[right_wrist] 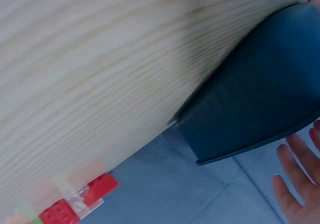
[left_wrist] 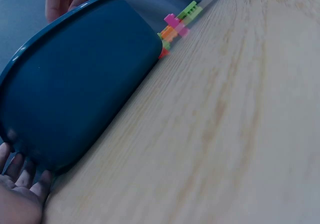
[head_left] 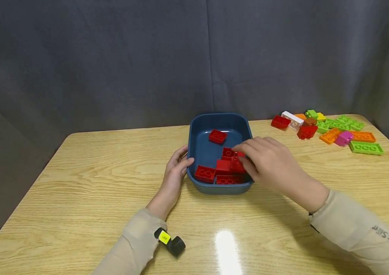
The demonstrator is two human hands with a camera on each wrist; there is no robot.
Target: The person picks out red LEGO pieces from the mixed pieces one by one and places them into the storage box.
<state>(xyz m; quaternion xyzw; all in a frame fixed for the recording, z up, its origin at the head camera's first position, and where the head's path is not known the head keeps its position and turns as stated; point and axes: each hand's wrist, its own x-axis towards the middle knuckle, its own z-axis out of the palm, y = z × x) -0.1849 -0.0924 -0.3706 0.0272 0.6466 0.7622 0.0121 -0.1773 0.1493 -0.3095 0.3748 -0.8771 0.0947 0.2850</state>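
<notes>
A dark blue plastic bin (head_left: 197, 142) sits on the table with several red toy bricks in it. One brick (head_left: 217, 136) lies apart toward the back; the others, including a front-left brick (head_left: 205, 173), gather along the front and right. My left hand (head_left: 173, 172) holds the bin's left side, thumb on the rim and fingers along the outer wall. Over the right rim reaches my right hand (head_left: 270, 162), its fingers and thumb spread apart just above a red brick (head_left: 237, 165). In the right wrist view, the right fingers (right_wrist: 295, 166) are separated beside the rim.
To the right at the back lie loose bricks: a red one (head_left: 280, 122), a white one (head_left: 293, 120), an orange plate (head_left: 362, 136), a magenta brick (head_left: 344, 138) and a green plate (head_left: 366, 148). A dark curtain (head_left: 129, 65) hangs behind the wooden table (head_left: 105, 183).
</notes>
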